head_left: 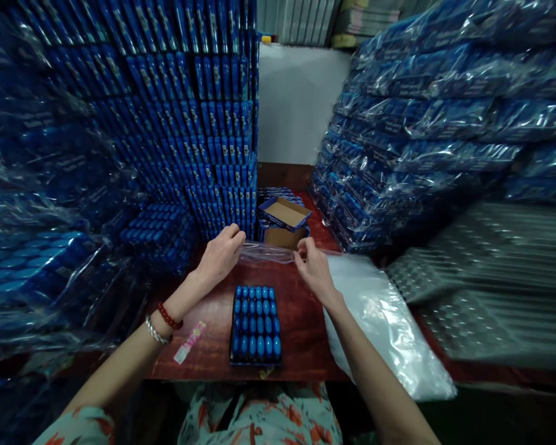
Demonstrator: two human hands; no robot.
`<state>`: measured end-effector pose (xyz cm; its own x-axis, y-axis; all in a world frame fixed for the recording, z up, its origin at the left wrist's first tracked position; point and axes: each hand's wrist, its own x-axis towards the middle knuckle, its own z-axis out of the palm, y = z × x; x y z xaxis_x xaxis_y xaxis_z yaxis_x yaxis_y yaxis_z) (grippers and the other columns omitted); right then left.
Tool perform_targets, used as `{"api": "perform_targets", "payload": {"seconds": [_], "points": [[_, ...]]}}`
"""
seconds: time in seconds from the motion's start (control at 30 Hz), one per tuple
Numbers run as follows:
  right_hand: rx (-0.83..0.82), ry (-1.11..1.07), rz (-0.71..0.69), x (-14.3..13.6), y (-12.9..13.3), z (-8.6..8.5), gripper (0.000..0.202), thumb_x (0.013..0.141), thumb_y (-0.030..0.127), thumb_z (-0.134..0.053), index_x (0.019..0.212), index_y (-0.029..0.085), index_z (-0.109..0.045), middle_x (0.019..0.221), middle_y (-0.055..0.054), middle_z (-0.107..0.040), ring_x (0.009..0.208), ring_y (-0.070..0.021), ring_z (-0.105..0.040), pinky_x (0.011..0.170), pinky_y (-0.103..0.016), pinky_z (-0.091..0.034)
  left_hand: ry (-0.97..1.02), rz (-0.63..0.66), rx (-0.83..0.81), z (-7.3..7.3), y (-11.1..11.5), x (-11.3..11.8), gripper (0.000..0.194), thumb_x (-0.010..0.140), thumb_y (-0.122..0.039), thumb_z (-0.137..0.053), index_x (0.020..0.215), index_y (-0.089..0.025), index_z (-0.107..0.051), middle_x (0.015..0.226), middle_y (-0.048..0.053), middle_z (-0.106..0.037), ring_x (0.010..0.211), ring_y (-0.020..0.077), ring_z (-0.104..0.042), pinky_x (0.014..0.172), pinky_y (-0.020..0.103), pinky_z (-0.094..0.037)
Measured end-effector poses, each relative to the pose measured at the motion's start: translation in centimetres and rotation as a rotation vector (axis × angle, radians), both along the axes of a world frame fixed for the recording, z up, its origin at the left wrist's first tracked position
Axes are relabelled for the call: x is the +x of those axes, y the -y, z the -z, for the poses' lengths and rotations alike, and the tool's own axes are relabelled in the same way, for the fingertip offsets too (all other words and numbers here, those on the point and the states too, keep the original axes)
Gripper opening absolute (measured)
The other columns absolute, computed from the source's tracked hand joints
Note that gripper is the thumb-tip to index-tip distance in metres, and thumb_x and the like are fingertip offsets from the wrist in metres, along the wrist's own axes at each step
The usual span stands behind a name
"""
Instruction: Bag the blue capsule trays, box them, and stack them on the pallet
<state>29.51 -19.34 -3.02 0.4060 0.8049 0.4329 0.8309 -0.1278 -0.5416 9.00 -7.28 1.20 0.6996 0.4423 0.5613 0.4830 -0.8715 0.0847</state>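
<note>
My left hand [221, 252] and right hand [311, 264]: both pinched on thin clear plastic film [267, 253], held between them. Film at twelve o'clock from black rectangular tray [256, 363] of glossy blue oval pieces [252, 324].

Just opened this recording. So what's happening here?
A person holds clear plastic stretched between the left hand and the right hand. Nearer the person, a blue pack sits on the table, with neither hand on it. A pile of plastic sheets lies to the right, and blue stacks rise on both sides.
</note>
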Motion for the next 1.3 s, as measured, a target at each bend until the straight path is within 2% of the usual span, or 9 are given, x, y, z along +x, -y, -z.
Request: {"api": "perform_targets", "payload": {"seconds": [0.17,0.3,0.37,0.47,0.6,0.77,0.87,1.03,1.3], "points": [[0.258,0.001,0.118,-2.3,1.7,-0.7,0.035,0.088,0.034,-0.044,0.118,0.017,-0.049,0.085,-0.006,-0.061,0.072,-0.016,-0.055,0.067,-0.027,-0.042,0.471,0.267,0.292,0.3,1.9,-0.9,0.022,0.084,-0.008,-0.054,0.065,-0.018,-0.046,0.078,0.002,-0.055,0.075,0.0116,-0.051,0.069,0.024,-0.043],[0.141,-0.034,0.045,-1.8,1.2,2.9,0.028,0.089,0.041,-0.045,0.085,0.018,-0.059,0.079,-0.005,-0.062,0.068,-0.0147,-0.054,0.067,-0.025,-0.04,0.364,0.382,0.182,5.2,1.7,-1.0,0.021,0.083,-0.005,-0.051,0.067,-0.018,-0.049,0.081,0.003,-0.058,0.076,0.0119,-0.052,0.067,0.024,-0.042],[0.023,-0.006,0.069,-1.1,0.5,5.7,0.027,0.09,0.036,-0.042,0.078,0.018,-0.057,0.075,-0.005,-0.061,0.068,-0.0147,-0.054,0.064,-0.025,-0.037,0.311,0.306,0.063,8.4,1.1,-0.9,0.022,0.083,-0.004,-0.047,0.066,-0.018,-0.049,0.081,0.005,-0.058,0.076,0.0134,-0.052,0.069,0.026,-0.042],[-0.194,0.045,0.141,-0.6,-0.3,9.4,0.02,0.088,0.023,-0.039,0.083,0.017,-0.057,0.077,-0.005,-0.063,0.07,-0.0154,-0.055,0.061,-0.024,-0.032,0.309,-0.001,-0.151,12.7,0.2,-0.8,0.021,0.078,-0.002,-0.043,0.065,-0.018,-0.046,0.081,0.006,-0.054,0.077,0.0158,-0.05,0.071,0.028,-0.041],[-0.438,0.019,0.068,-0.7,-0.7,11.4,0.016,0.085,0.023,-0.044,0.083,0.019,-0.059,0.077,-0.004,-0.063,0.07,-0.0164,-0.056,0.057,-0.024,-0.027,0.329,-0.264,-0.505,16.1,-0.2,-0.7,0.016,0.071,-0.003,-0.043,0.073,-0.019,-0.044,0.083,0.004,-0.051,0.075,0.0151,-0.049,0.07,0.027,-0.041],[-0.453,0.007,-0.18,0.3,-0.8,10.6,0.019,0.087,0.026,-0.047,0.078,0.019,-0.062,0.083,-0.003,-0.064,0.08,-0.0146,-0.056,0.068,-0.023,-0.033,0.3,-0.241,-0.619,17.0,-0.8,-0.5,0.018,0.07,-0.003,-0.043,0.079,-0.019,-0.044,0.082,0.002,-0.052,0.077,0.0151,-0.051,0.073,0.027,-0.042],[-0.442,-0.007,-0.22,1.1,-1.1,10.2,0.027,0.089,0.024,-0.043,0.069,0.018,-0.061,0.078,-0.003,-0.061,0.076,-0.0132,-0.054,0.069,-0.022,-0.034,0.281,-0.234,-0.615,17.0,-1.5,-0.3,0.017,0.071,-0.002,-0.042,0.074,-0.019,-0.043,0.084,0.003,-0.05,0.077,0.0154,-0.049,0.074,0.027,-0.041],[-0.434,-0.039,-0.121,1.3,-1.2,10.8,0.019,0.082,0.022,-0.05,0.065,0.017,-0.057,0.08,-0.005,-0.059,0.076,-0.015,-0.054,0.067,-0.024,-0.033,0.265,-0.246,-0.636,17.3,-1.9,0.0,0.013,0.076,-0.007,-0.044,0.07,-0.019,-0.043,0.083,0.004,-0.049,0.074,0.0149,-0.049,0.072,0.027,-0.042],[-0.368,-0.243,0.156,-1.1,-0.3,13.2,0.023,0.086,0.019,-0.037,0.097,0.015,-0.056,0.086,-0.009,-0.064,0.079,-0.0198,-0.059,0.068,-0.027,-0.037,0.204,-0.308,-0.8,19.0,-0.7,-0.3,0.015,0.082,-0.02,-0.043,0.071,-0.016,-0.052,0.075,0.005,-0.058,0.07,0.0161,-0.054,0.07,0.028,-0.043]]}}
